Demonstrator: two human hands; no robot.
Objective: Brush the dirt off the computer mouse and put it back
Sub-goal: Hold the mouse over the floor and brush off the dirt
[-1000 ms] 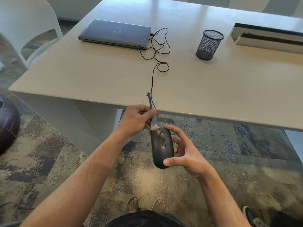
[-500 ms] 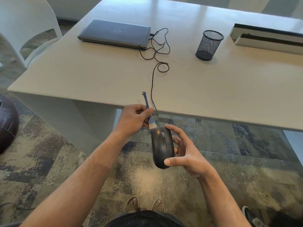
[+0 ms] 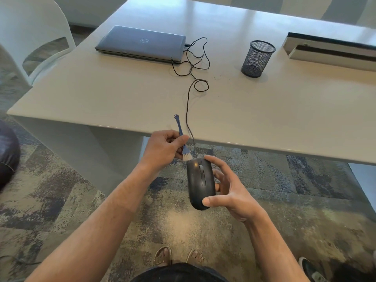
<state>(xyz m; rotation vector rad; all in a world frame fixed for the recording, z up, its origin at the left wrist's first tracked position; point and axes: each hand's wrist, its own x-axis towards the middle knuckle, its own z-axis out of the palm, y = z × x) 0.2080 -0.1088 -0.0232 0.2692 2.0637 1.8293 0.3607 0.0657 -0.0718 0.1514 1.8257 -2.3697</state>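
Note:
A black wired computer mouse is held in the air below the table's front edge, buttons facing up. My right hand grips it from the right side, thumb on its near end and a fingertip at its far end. My left hand pinches a small blue brush with pale bristles. The bristles sit just off the mouse's far left corner. The mouse's black cable runs up over the table edge to the laptop.
On the white table lie a closed grey laptop, coils of cable and a black mesh pen cup. A white box stands at the far right, a white chair at the left. My sandalled feet stand on patterned carpet.
The brush has moved up and to the left, from the mouse's far end to just off its corner. My right hand holds the mouse almost still.

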